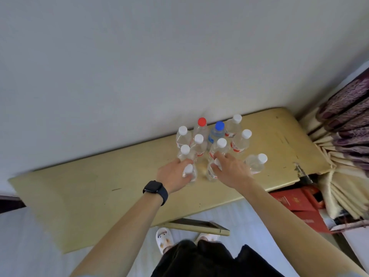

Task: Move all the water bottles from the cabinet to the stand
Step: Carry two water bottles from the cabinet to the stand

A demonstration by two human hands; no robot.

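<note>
Gripping one bottle in each hand: my left hand (173, 175) wraps near-left bottle (189, 172), my right hand (232, 170) closes on neck of bottle beside it (212, 170). Both stand on yellow counter (99, 186) against wall, front of cluster of bottles (215, 134). Can't tell whether I'm picking up or setting down. Next move needs straight vertical motion, neighbours touching close.

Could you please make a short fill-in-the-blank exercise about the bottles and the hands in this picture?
1. The only bottle in the back row with a ____ cap stands just left of the blue-capped bottle.
2. The black watch is worn on the ____ wrist.
3. Each hand grips the top of one ____.
4. The bottles stand on a ____ surface against the wall.

Missing words: red; left; bottle; yellow
</note>
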